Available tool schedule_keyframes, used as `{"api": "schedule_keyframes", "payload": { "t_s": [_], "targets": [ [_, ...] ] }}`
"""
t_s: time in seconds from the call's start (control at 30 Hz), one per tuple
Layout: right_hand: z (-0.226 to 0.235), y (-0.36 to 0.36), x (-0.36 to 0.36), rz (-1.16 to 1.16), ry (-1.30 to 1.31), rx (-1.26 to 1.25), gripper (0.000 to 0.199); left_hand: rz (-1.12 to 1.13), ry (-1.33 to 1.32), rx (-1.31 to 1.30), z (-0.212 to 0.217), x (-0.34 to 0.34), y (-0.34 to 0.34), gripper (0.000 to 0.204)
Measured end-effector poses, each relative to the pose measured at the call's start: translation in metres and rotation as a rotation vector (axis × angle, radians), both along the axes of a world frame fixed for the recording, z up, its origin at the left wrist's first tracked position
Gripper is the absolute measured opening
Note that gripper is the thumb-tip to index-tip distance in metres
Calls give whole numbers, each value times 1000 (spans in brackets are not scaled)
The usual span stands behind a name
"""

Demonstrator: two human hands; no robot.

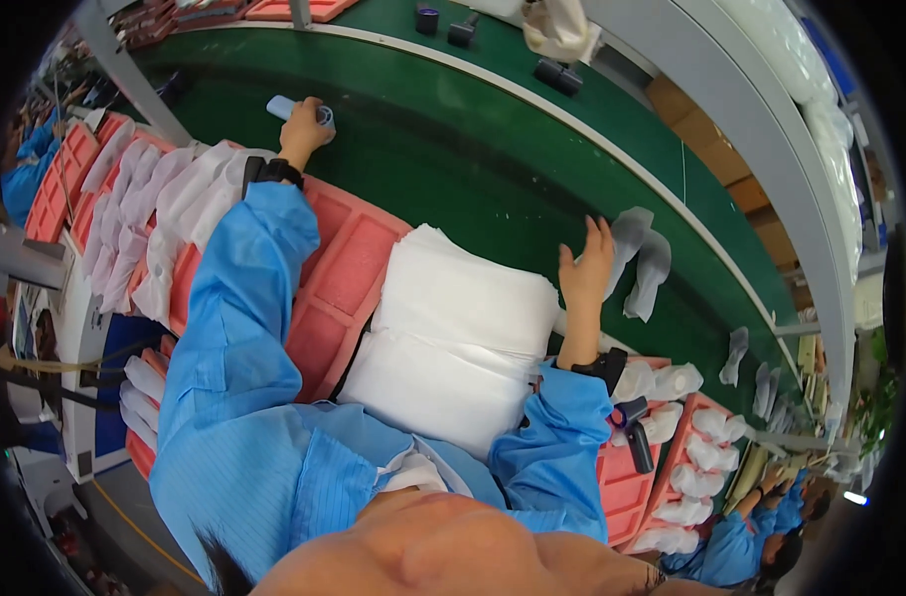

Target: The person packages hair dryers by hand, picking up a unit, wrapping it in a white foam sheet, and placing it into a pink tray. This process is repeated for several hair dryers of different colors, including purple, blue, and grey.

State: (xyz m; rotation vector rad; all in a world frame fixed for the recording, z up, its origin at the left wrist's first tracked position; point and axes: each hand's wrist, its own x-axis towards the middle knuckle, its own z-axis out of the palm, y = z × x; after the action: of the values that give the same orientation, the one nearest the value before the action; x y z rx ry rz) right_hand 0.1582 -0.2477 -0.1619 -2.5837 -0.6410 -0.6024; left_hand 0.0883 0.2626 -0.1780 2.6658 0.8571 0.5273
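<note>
Blue device (278, 105), in the head view: clasped in the left hand (302, 129) over the green bench (423, 149), toward its left end; probably light, stiff, slippery, best gripped mid-body. Right hand (587, 273): fingers apart, empty, just beside translucent sleeves (628, 236).

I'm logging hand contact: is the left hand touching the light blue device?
Touching. The head view shows the left hand closed over the light blue device, whose ends show on either side of the grip.

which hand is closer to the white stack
Right. The right hand is just right of the white stack; the left hand is farther off, ahead and left, holding a light-blue object.
</note>
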Motion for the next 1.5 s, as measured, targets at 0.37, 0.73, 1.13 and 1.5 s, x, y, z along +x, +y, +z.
{"api": "schedule_keyframes", "payload": {
  "t_s": [0.37, 0.73, 1.13, 1.5],
  "targets": [
    [65, 41, -62, 355, 245, 407, 67, -791, -150, -459, 96, -21, -290, 65],
    [112, -32, -41, 228, 78, 591, 49, -989, 102, -179, 51, -46, -380, 30],
    [138, -56, -61, 621, 270, 845, 50, -1098, -59, -744, 20, -40, -347, 13],
    [137, -72, -63, 684, 406, 791, 56, -846, -249, -1259, 107, -58, -316, 9]
  ]
}}
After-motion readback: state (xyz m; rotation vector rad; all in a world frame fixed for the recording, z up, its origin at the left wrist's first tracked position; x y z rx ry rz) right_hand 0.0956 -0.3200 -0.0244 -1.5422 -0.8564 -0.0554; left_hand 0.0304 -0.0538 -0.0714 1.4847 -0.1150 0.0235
